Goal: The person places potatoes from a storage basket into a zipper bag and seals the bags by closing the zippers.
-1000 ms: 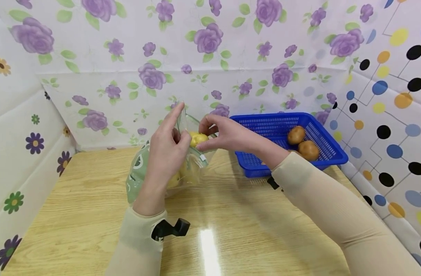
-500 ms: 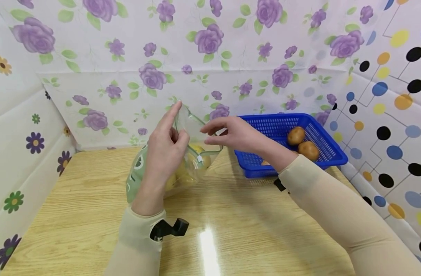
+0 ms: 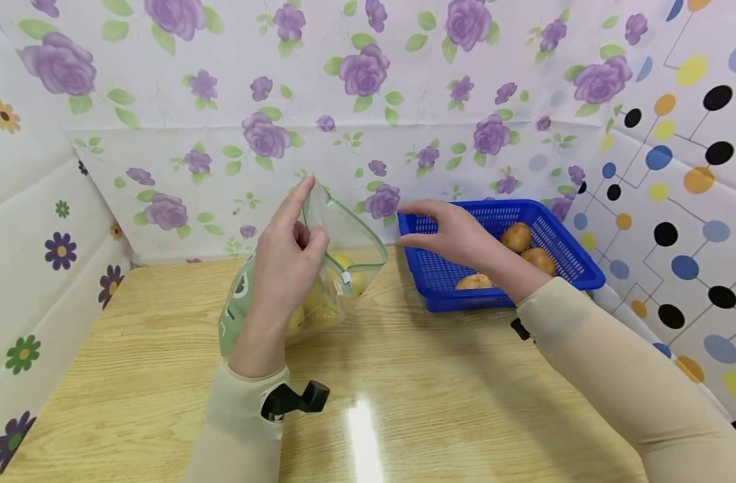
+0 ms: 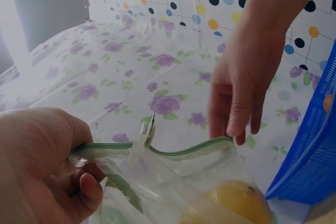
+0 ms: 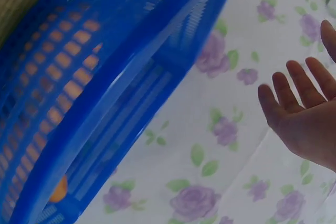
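Near: wooden table (image 3: 446,409). At left, left hand (image 3: 286,261) pinches rim of unsealed zip bag (image 3: 357,235), yellow fruit (image 4: 240,199) inside. At right, right hand (image 3: 451,231), thumb and fingers apart, near left end of blue basket (image 3: 464,302) holding brown potatoes (image 3: 516,237). Far: purple-flowered cloth (image 3: 392,100).

You are in a screened, booth-like spot: wood-grain tabletop (image 3: 132,402) at six o'clock, rose-patterned sheet (image 3: 404,157) at twelve, dotted sheet (image 3: 642,201) at three, daisy-patterned sheet (image 3: 23,268) at nine.
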Tool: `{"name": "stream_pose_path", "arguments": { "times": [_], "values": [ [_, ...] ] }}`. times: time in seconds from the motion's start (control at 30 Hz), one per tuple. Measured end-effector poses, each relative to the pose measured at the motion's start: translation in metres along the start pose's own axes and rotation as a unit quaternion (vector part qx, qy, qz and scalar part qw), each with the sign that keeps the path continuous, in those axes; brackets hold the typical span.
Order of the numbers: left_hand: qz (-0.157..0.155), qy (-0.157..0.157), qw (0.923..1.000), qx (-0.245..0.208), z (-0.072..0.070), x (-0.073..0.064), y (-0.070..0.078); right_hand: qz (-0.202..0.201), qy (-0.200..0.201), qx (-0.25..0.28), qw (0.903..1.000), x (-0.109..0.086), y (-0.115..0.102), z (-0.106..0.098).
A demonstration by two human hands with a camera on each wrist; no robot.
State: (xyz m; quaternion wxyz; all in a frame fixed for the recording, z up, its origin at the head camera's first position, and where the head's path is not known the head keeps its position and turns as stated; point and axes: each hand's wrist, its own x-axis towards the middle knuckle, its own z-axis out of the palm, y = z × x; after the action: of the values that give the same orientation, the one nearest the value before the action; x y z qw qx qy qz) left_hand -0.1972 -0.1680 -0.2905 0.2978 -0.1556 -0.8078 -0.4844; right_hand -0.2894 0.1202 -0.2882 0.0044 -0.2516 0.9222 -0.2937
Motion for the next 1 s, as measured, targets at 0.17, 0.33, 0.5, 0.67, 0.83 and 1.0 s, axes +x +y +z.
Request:
{"name": "stream_pose_path", "arguments": {
  "times": [0.17,0.33,0.5,0.67,0.83,1.0],
  "values": [
    [-0.002,0.000,1.0000,0.002,-0.001,0.001,0.000,0.034,0.002,-0.022,0.9992,-0.003,0.023,-0.008],
    [-0.005,-0.005,1.0000,0.002,-0.001,0.002,0.000,0.043,0.009,-0.038,0.9983,-0.007,0.045,-0.016],
    [-0.004,-0.006,1.0000,0.001,-0.002,0.002,0.001,0.065,0.010,-0.047,0.9968,-0.013,0.064,-0.024],
    [-0.004,-0.007,1.0000,-0.003,-0.002,0.001,0.001,0.087,0.007,-0.054,0.9947,-0.018,0.083,-0.031],
    [-0.003,-0.005,1.0000,-0.003,-0.003,0.001,0.001,0.105,0.008,-0.075,0.9917,-0.020,0.103,-0.037],
    [-0.001,-0.003,1.0000,-0.003,-0.004,0.000,0.000,0.123,0.008,-0.093,0.9880,-0.024,0.125,-0.043]
  ]
}}
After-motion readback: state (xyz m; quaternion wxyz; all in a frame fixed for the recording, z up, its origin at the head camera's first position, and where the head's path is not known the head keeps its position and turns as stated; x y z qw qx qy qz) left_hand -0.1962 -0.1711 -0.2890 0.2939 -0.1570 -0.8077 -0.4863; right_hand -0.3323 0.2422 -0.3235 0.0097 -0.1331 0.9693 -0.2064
